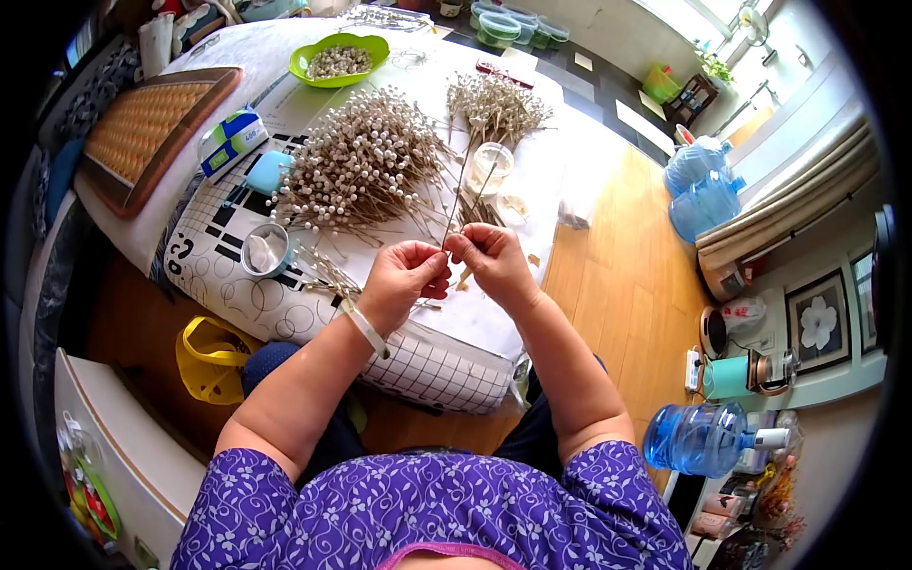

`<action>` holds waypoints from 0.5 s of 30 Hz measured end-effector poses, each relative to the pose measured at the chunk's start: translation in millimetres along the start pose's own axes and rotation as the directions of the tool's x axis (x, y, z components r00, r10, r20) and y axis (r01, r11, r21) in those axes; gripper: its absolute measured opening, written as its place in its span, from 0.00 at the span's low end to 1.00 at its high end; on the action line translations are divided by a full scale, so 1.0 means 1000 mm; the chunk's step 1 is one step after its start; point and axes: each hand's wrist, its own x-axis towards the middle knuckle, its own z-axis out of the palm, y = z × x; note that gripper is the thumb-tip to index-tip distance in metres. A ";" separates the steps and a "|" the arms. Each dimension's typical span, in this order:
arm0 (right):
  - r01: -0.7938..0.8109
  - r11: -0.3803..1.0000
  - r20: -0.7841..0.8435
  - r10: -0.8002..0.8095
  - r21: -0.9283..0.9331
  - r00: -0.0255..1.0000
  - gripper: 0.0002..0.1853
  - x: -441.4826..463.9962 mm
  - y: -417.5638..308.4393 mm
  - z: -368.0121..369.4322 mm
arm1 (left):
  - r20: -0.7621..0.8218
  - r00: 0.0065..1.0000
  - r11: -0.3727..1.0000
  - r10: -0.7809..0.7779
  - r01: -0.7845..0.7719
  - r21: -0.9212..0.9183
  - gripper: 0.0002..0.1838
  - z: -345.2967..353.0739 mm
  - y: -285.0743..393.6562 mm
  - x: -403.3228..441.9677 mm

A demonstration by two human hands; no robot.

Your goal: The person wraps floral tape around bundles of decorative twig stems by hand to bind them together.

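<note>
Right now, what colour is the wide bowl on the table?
Lime green; the wide bowl shows in the head view.

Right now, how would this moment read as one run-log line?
left hand: pinching thin stems | right hand: pinching close beside it | ahead: pile of white-tipped stems | beyond pile: green bowl

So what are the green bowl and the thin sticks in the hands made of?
The green bowl looks like smooth plastic, from its bright, even colour and thin rim. The thin sticks look dull, dark and straight, like dried stalks or maybe wrapped wire; they're too fine to tell.
</note>
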 end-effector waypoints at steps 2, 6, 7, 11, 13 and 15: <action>0.027 0.997 -0.022 -0.028 -0.074 0.999 0.09 -0.001 0.000 0.001 | -0.003 1.000 1.000 -0.002 0.002 0.011 0.07 0.001 0.000 0.001; 0.037 0.999 -0.097 -0.039 -0.022 0.994 0.09 -0.003 0.004 0.009 | -0.030 0.999 1.000 -0.013 0.013 0.015 0.06 0.002 0.000 0.000; 0.033 0.999 -0.101 -0.031 0.016 0.994 0.08 -0.004 0.003 0.010 | -0.029 0.999 1.000 -0.020 0.020 0.011 0.06 0.002 0.001 -0.001; -0.003 0.995 -0.049 0.008 0.104 0.999 0.07 -0.004 0.005 0.007 | -0.017 1.000 1.000 -0.001 0.001 0.013 0.07 0.001 -0.001 0.000; -0.009 0.966 -0.079 0.030 0.259 0.996 0.06 -0.004 0.005 0.010 | 0.005 1.000 0.999 0.014 -0.014 0.035 0.08 0.002 -0.001 0.000; -0.022 0.963 -0.080 0.045 0.269 0.996 0.05 -0.004 0.004 0.010 | 0.027 0.999 0.998 0.027 -0.029 0.057 0.08 0.003 -0.001 -0.001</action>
